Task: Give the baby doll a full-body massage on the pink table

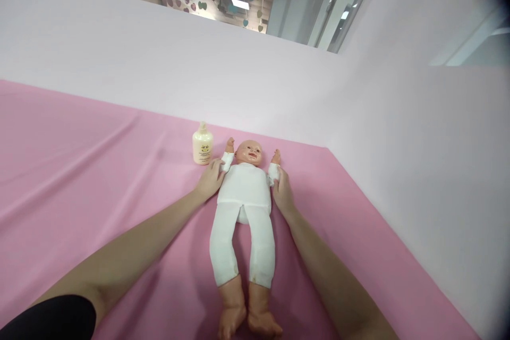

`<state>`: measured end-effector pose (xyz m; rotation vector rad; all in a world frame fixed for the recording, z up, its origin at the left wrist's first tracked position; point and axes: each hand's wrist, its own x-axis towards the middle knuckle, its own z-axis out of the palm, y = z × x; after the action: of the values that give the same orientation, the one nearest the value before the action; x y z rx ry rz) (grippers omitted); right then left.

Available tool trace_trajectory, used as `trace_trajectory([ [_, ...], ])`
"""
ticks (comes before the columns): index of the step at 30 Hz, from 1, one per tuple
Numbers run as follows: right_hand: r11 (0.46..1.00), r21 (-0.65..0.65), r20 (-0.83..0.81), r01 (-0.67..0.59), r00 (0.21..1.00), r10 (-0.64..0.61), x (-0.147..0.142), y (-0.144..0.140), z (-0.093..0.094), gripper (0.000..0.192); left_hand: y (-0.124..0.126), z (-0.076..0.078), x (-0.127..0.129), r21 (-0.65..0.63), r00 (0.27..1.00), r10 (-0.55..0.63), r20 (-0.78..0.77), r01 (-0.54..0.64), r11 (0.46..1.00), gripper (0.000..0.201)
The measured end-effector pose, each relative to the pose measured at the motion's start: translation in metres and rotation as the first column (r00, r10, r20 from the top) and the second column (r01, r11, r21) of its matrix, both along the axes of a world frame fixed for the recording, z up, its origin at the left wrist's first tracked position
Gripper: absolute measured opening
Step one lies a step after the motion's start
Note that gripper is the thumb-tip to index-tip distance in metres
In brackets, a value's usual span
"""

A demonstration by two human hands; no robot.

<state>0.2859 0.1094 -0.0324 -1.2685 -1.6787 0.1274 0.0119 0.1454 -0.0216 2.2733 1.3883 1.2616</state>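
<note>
The left hand (209,179) has its fingers curled around one white sleeve (227,161) of the baby doll (244,185); the right hand (283,194) grips the other sleeve (273,171). The doll lies face up between both sets of fingers. Just past the left fingers, a cream pump bottle (203,147) stands upright on the pink sheet (119,170).

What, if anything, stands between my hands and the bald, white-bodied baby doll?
Nothing visible: your left hand and right hand both touch the doll at its arms. The cream, rounded pump bottle stands beyond your left hand, not between.
</note>
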Motion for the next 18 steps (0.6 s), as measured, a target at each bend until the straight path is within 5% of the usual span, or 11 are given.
trace_trajectory([
  [6,0.998,-0.03,0.023,0.05,0.999,-0.049,0.002,0.002,-0.004,0.045,0.001,-0.001,-0.001,-0.009,0.999,0.029,-0.036,-0.03,1.0,0.034],
  [13,0.967,-0.213,0.077,0.138,0.989,-0.124,0.009,0.01,-0.01,0.053,-0.001,0.003,-0.001,-0.257,0.982,0.089,-0.168,-0.13,0.958,0.044],
  [18,0.949,-0.298,-0.027,0.1,0.993,-0.113,0.01,0.007,-0.009,0.054,-0.001,0.005,-0.002,-0.29,0.99,0.091,-0.108,-0.119,0.95,0.044],
])
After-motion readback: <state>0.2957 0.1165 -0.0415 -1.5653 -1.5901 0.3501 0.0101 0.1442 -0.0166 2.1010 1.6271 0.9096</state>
